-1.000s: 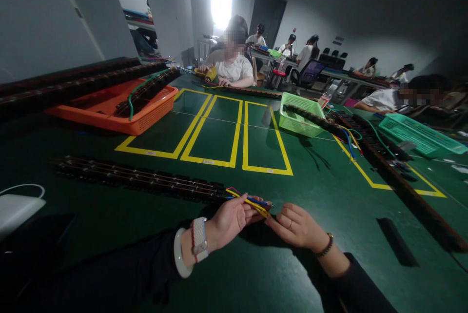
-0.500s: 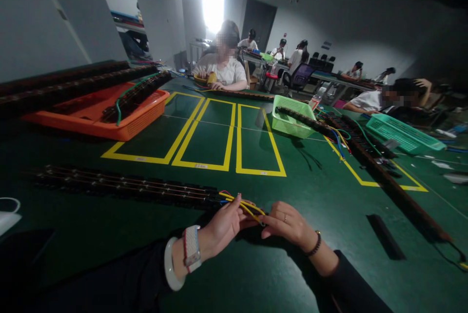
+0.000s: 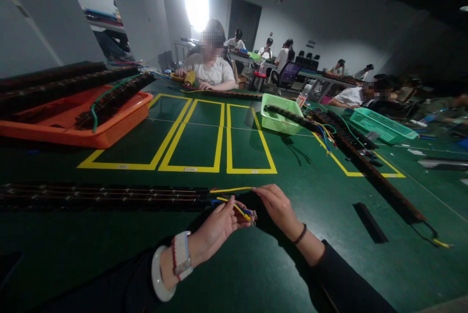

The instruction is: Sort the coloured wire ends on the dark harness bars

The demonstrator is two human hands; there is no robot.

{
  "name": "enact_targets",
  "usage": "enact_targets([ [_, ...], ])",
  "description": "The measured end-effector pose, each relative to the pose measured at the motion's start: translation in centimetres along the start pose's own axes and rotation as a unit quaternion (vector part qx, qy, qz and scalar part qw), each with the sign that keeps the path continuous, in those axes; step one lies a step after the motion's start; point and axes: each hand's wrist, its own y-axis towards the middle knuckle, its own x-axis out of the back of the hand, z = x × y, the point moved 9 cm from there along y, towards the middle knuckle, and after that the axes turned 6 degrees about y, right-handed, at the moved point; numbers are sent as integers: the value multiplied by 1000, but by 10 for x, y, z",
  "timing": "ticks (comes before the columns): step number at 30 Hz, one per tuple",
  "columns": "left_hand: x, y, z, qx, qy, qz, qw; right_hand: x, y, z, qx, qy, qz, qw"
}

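A long black strip (image 3: 109,197) with copper-coloured lines lies across the table, and wires leave its right end. My left hand (image 3: 219,223) is closed around a bundle of yellow and blue wires (image 3: 242,211), whose metal-tipped ends stick out past the fingers. Pinched in the fingertips of my right hand (image 3: 280,208) is the end of a single yellow wire (image 3: 232,189), pulled straight and apart from the bundle. The palm side of the left hand is partly hidden.
Yellow taped rectangles (image 3: 190,169) mark the green table. An orange basket (image 3: 120,132) with similar strips stands left; a light green basket (image 3: 281,125) and a teal basket (image 3: 383,127) stand right. A short black piece (image 3: 370,223) lies near my right arm. A person (image 3: 208,67) sits opposite.
My right hand has moved up and slightly right relative to the left, drawing one yellow wire away from the bundle. The left hand still holds the other wires. The view has shifted.
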Motion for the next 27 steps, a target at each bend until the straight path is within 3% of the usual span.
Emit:
enact_targets([
  [6,-1,1,2,8,-24,18,1000,-23,1,2,31,-133,132,982],
  [10,-2,1,1,15,-34,11,999,-35,1,0,31,-162,186,969],
  [13,-2,1,0,14,-42,3,999,-34,2,-2,26,-176,182,967],
  [16,0,2,0,12,-50,-4,999,-23,2,3,36,-168,134,976],
  [20,-1,3,3,11,-78,6,997,-7,-4,39,162,-110,76,978],
  [23,0,2,3,8,-75,3,997,-12,-14,67,278,-94,121,948],
  [27,-2,1,-1,-2,-57,-1,998,-21,-16,71,293,-123,160,935],
])
